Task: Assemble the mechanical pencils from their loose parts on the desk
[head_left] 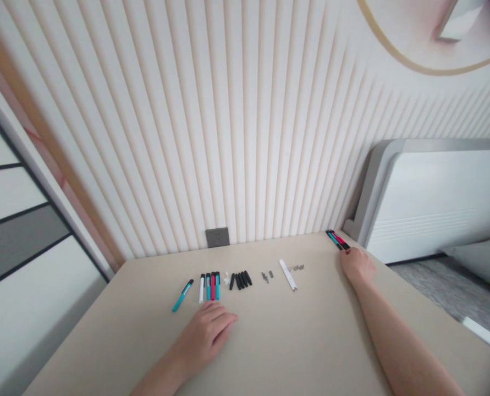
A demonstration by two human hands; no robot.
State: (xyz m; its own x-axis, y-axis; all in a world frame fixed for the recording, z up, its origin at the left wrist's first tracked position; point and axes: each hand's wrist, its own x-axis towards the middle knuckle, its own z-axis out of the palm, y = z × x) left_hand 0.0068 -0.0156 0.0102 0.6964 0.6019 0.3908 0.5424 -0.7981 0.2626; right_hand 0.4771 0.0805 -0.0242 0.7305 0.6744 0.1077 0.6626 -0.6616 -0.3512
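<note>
Right hand: While the arm stretches to the far right corner of the table, the right hand (346, 251) has its fingers narrow, touching the near ends of the corner pens (337, 240); I cannot tell if it pinches them or only presses
Left hand: palm down and loosely curled, the left hand (212, 330) is just beside the near ends of the pen row (213, 287); its underside is hidden, so I cannot tell if it is closed on something
Pens: the corner pens show teal, red and black and lie side by side; the pen row has white, teal, red and teal ones, and a lone teal pen (182, 296) lies tilted to its left
Small parts: small white pieces (226, 279) lie between the pen row and the black pieces (241, 280); dark grey parts (265, 277) follow to the right, then a white strip (288, 275) and small metallic parts (298, 268)
Table: the beige table (286, 341) is before a ribbed wall (236, 121) with a grey socket (217, 237); a pale headboard (442, 198) stands at the right
</note>
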